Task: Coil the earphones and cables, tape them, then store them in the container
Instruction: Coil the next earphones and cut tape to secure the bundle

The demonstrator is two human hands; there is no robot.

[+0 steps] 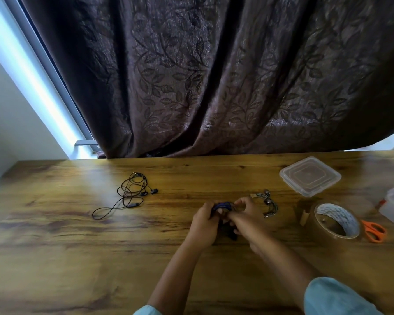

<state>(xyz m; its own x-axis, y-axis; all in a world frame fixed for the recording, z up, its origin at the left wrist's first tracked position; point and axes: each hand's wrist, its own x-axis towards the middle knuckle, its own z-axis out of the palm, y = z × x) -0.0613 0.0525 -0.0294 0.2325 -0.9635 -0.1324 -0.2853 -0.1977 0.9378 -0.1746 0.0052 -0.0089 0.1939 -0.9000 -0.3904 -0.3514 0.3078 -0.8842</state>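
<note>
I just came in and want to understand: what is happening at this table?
A person holds a bunched blue cable with both hands, left hand and right hand curled round it. Black earphones lie loose on the left. Tape, scissors and a closed container sit on the right, untouched.

Faint print lines the inner core of the tape roll, too blurred to read.

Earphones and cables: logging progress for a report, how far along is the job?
Done: the grey multi-plug cable looks looped, taping unclear. In hand: left hand and right hand grip a dark blue cable coil. Left: black earphones lie loose; nothing visibly in the clear plastic container.
</note>
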